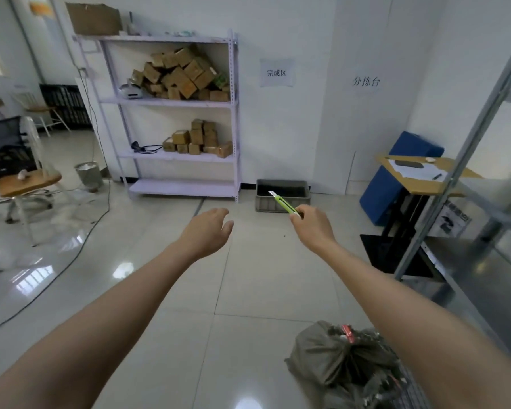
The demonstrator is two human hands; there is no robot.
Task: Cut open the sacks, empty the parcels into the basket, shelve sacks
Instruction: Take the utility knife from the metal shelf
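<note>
My right hand (311, 222) is stretched forward and grips a green utility knife (285, 203) with its blade out, pointing up and left. My left hand (208, 228) hangs open beside it, palm down, holding nothing. A grey-green sack (331, 355), tied at the top with a red tag, lies on the floor at the lower right, under my right forearm. A grey plastic basket (282, 202) stands on the floor by the far wall, right of a white shelf unit (174, 103).
The shelf unit carries piles of brown parcels (183, 73) on two levels; its bottom level is bare. A small desk (425, 175) and a metal rack (466, 172) stand on the right. On the left are a chair (24, 184), a waste bin (89, 174) and a floor cable (71, 249).
</note>
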